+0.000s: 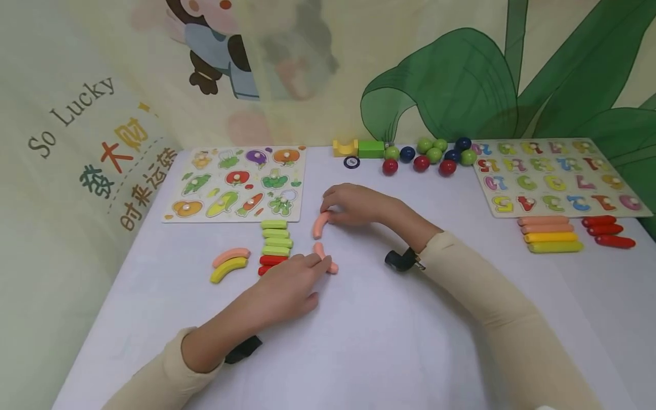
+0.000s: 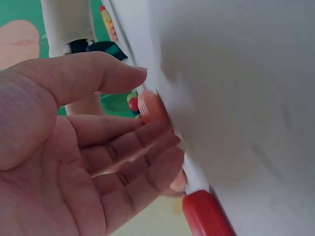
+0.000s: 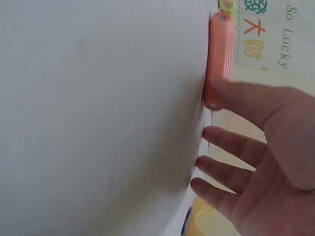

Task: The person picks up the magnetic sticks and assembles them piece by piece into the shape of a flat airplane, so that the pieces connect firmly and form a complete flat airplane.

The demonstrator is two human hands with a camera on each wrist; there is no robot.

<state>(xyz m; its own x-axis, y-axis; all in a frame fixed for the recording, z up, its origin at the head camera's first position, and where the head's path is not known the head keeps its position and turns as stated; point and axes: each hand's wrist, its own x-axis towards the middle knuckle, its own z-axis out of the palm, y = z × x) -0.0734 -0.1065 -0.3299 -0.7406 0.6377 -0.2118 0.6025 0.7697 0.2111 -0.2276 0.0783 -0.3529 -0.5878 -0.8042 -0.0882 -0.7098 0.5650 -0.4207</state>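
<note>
Fingers extended, thumb apart, a left hand touches one curved pink piece on the desk; beyond, a right hand, fingers spread, rests its thumb on another pink piece, seemingly positioning them. Next likely calls for light nudging. Visible: six left-side sticks, seven right-side sticks, two puzzle boards, three red balls.

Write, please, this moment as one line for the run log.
left hand: touches nearer pink piece | right hand: touches farther pink piece | pink pieces: apart | nearby: green sticks, red sticks
</note>
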